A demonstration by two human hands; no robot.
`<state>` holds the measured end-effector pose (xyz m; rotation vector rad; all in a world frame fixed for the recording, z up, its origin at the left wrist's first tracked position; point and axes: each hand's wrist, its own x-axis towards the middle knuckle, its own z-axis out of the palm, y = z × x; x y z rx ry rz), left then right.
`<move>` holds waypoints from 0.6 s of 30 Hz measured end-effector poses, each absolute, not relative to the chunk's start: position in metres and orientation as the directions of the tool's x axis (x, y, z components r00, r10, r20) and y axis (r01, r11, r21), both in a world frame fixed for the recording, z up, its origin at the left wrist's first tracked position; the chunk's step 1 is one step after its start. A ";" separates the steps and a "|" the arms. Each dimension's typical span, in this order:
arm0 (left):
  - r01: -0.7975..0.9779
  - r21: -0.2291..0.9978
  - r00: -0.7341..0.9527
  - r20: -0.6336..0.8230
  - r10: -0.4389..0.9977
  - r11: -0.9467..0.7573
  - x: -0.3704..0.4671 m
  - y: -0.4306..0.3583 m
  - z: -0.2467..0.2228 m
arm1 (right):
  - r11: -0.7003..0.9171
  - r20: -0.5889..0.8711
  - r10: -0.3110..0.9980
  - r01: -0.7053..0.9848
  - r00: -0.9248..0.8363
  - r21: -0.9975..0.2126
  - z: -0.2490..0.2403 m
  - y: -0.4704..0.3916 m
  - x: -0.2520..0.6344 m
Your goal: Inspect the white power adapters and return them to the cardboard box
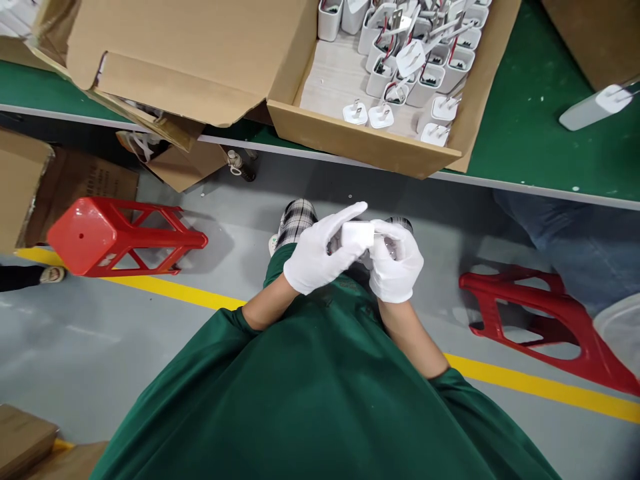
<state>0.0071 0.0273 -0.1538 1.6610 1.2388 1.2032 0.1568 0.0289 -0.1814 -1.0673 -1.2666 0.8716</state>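
Both my hands wear white gloves and meet above my lap, around a small white block-shaped piece (pixel 357 235). My left hand (pixel 320 255) has its thumb and fingers around the left side of the piece. The fingertips of my right hand (pixel 397 261) close on its right end. Glove fabric hides part of the piece. Beyond my hands, an open cardboard box (pixel 360 141) on the bench holds several white plug housings (pixel 433 77), some with red and black wires showing. Two small plug caps (pixel 381 116) with prongs lie near its front wall.
The green bench (pixel 540 143) runs across the top, with a white charger (pixel 595 108) at the right. Red stools stand at left (pixel 125 237) and right (pixel 540 320). A person's blue clothing (pixel 575 240) is beside the right stool. More cardboard boxes (pixel 165 50) are at left.
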 end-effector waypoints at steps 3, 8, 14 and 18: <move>0.038 0.990 0.113 0.128 0.985 -0.133 0.009 0.026 -0.157 | 0.464 0.485 0.873 0.220 0.050 -0.858 -0.176 0.026 0.157; -0.253 0.964 0.057 -0.073 0.996 0.085 0.022 0.022 -0.155 | 0.559 0.597 0.802 0.332 0.015 -0.759 -0.170 0.025 0.155; -0.359 0.909 0.074 -0.198 0.978 0.211 0.029 0.023 -0.150 | 0.532 0.561 0.827 0.273 0.032 -0.801 -0.166 0.027 0.158; -0.344 0.925 0.039 -0.159 0.987 0.162 0.028 0.020 -0.154 | 0.441 0.462 0.884 0.199 0.070 -0.875 -0.163 0.027 0.160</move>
